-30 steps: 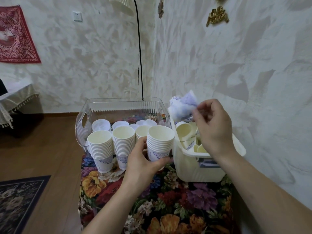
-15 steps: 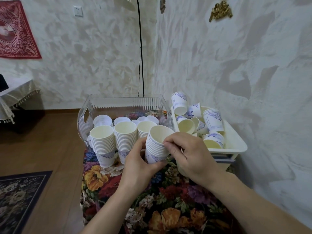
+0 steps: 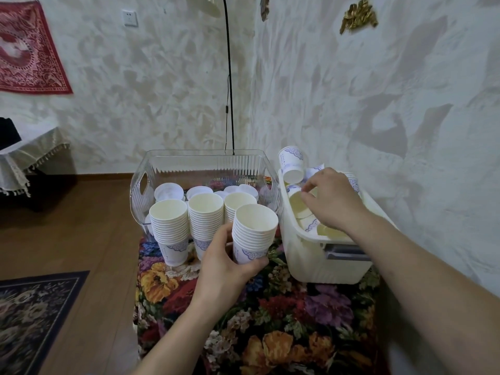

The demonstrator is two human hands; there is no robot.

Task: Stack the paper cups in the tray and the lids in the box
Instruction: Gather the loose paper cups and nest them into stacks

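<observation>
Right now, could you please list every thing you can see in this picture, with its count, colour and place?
cup stacks: four, white with blue print, on the floral cloth; three stand in front of the clear bin, one is in the left hand.
loose cups: several, white and blue, in the white bin.
lids: several, white, in the clear bin.
clear bin: one, transparent, far end of the cloth.
white bin: one, right of the stacks.
floral cloth: one, many colours, under everything.
lamp pole: one, black, in the corner.
wall hanging: one, red, left wall.
rug: one, dark, on the floor.
left hand: grips the nearest stack.
right hand: reaches among the loose cups.
</observation>
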